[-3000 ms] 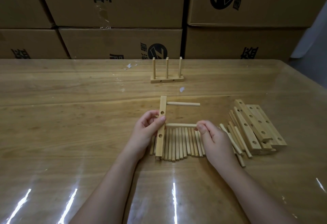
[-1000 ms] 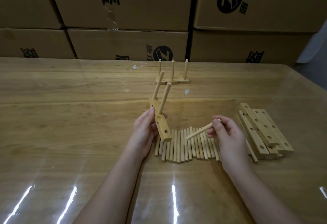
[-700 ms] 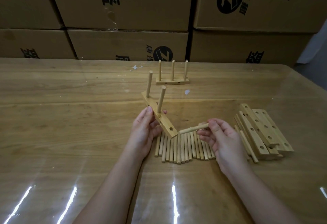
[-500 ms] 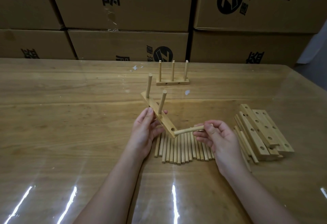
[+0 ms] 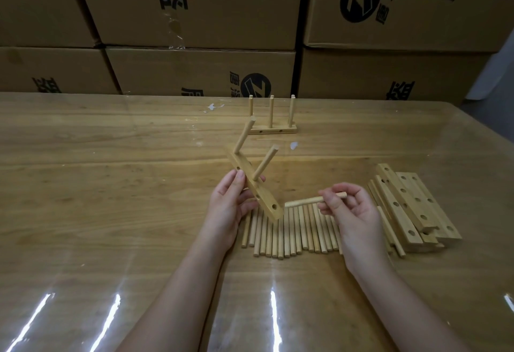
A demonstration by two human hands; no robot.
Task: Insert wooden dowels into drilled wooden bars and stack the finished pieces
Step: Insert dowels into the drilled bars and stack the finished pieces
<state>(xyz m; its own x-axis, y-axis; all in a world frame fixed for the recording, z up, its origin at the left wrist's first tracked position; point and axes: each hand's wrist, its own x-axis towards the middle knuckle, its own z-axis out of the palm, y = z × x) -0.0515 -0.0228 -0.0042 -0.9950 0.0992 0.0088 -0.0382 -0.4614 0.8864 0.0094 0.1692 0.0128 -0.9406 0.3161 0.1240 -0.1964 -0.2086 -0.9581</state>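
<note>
My left hand (image 5: pixel 226 207) grips a drilled wooden bar (image 5: pixel 254 190), held tilted above the table. Two dowels stand in the bar's upper holes; the lowest hole near its end is bare. My right hand (image 5: pixel 351 212) pinches a loose dowel (image 5: pixel 304 201) held almost level, its left tip just right of the bar's lower end, slightly apart from it. Beneath both hands lies a row of several loose dowels (image 5: pixel 289 233). A finished bar with three upright dowels (image 5: pixel 271 126) stands farther back.
A pile of several drilled bars (image 5: pixel 409 207) lies to the right of my right hand, with a few dowels leaning against it. Stacked cardboard boxes (image 5: pixel 200 6) wall off the table's far edge. The wooden table (image 5: pixel 97 184) is covered with glossy film.
The bar went from lying on the dowels with one peg to raised and tilted with two. My right hand took another dowel and brought its tip to the bar's lower end.
</note>
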